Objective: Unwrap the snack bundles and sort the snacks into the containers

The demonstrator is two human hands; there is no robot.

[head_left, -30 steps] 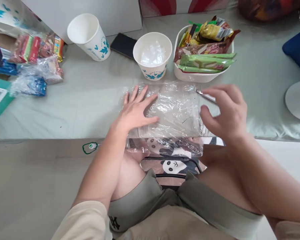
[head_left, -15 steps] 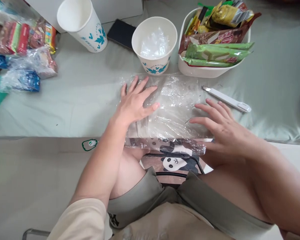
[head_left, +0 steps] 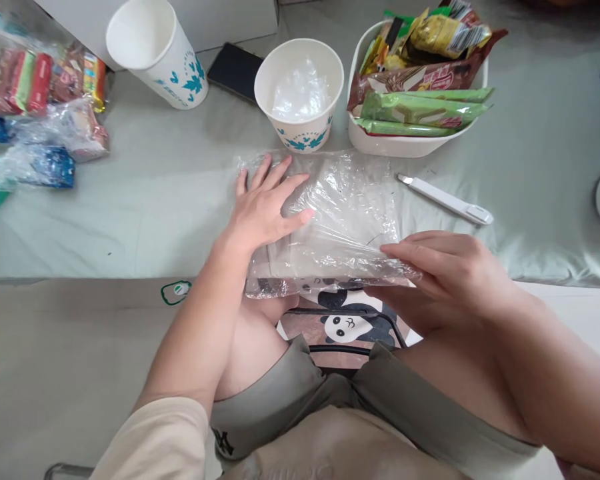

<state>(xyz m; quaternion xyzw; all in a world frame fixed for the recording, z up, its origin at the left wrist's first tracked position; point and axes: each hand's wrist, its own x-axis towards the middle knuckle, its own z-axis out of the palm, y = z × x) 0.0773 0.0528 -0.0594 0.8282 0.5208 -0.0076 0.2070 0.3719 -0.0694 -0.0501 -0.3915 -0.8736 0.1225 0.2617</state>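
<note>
A clear, crinkled plastic bag (head_left: 347,207) lies flat at the table's front edge, its near end hanging over. My left hand (head_left: 267,207) rests on the bag's left side with fingers spread. At its lower right corner, my right hand (head_left: 445,267) pinches the plastic between thumb and fingers; the thumb is partly hidden under it. A white utility knife (head_left: 445,199) lies just to the right of the bag. Behind the bag stands a paper cup (head_left: 307,137) with crumpled clear plastic (head_left: 303,93) inside.
A white tub (head_left: 400,143) of wrapped snacks stands at the back right. Another paper cup (head_left: 165,73) and a black phone (head_left: 235,70) are at the back left. Packaged snacks (head_left: 45,107) lie at the far left. A panda-print item (head_left: 347,327) is below the table edge.
My right hand has come down and closed on the bag's near right corner, drawing the plastic taut there. My left hand stays spread on the bag. The whole view has shifted slightly.
</note>
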